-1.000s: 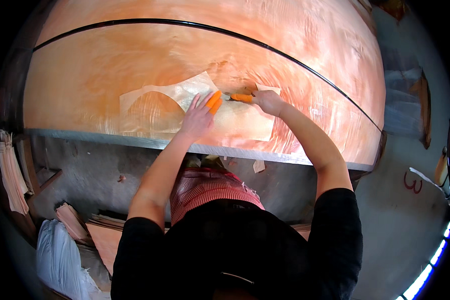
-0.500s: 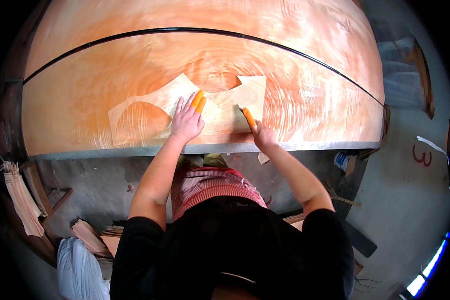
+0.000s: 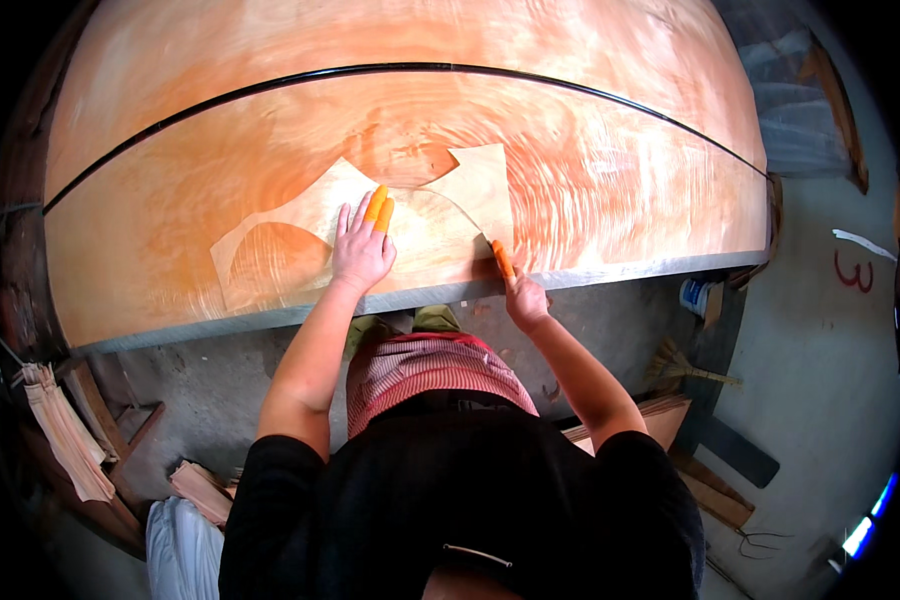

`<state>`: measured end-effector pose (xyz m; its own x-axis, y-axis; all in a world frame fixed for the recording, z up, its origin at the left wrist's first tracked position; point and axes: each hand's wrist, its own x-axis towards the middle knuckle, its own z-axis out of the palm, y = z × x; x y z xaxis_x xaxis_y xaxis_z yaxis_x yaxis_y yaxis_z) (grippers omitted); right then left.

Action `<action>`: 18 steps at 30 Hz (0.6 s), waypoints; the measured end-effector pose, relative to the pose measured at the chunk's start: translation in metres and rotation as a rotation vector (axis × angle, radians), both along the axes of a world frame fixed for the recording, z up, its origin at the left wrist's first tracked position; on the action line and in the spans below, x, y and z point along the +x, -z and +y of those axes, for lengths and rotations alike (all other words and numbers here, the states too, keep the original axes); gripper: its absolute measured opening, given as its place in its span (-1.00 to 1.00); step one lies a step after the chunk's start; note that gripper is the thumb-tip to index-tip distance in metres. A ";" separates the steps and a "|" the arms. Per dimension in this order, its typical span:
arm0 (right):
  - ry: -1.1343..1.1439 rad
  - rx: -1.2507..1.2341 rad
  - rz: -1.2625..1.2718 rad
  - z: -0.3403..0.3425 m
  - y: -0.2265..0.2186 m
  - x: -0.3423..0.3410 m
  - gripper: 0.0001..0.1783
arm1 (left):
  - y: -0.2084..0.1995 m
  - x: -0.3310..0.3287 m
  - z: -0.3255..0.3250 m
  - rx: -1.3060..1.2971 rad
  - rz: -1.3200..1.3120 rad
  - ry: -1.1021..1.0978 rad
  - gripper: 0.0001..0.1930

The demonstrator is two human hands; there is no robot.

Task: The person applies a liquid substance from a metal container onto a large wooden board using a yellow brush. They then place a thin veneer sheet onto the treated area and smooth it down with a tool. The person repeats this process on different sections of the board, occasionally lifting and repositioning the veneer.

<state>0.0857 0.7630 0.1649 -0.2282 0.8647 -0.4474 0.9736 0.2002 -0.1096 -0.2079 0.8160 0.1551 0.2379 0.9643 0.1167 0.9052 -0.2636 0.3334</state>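
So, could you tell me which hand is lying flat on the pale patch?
The left hand, palm down with orange fingertip covers; the right hand grips an orange tool at the sheet's edge.

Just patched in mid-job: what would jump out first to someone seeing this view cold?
The huge orange-brown veneer sheet fills the upper half, crossed by a thin dark curved line. Near its front edge lies a paler patch piece, pressed flat by the left hand, two of whose fingers wear orange covers. The right hand, at the table edge, holds an orange-handled tool against the sheet.
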 end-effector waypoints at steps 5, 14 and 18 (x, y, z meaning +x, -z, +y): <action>0.373 0.149 0.514 0.013 -0.004 0.011 -0.63 | 0.000 0.000 0.001 -0.002 0.012 0.007 -0.50; 0.362 0.279 0.532 0.132 -0.010 -0.005 -0.31 | -0.003 -0.002 -0.001 0.060 -0.143 0.051 -0.58; 0.161 0.378 0.253 0.157 -0.001 -0.015 -0.66 | 0.001 -0.005 -0.002 0.144 -0.252 0.165 -0.65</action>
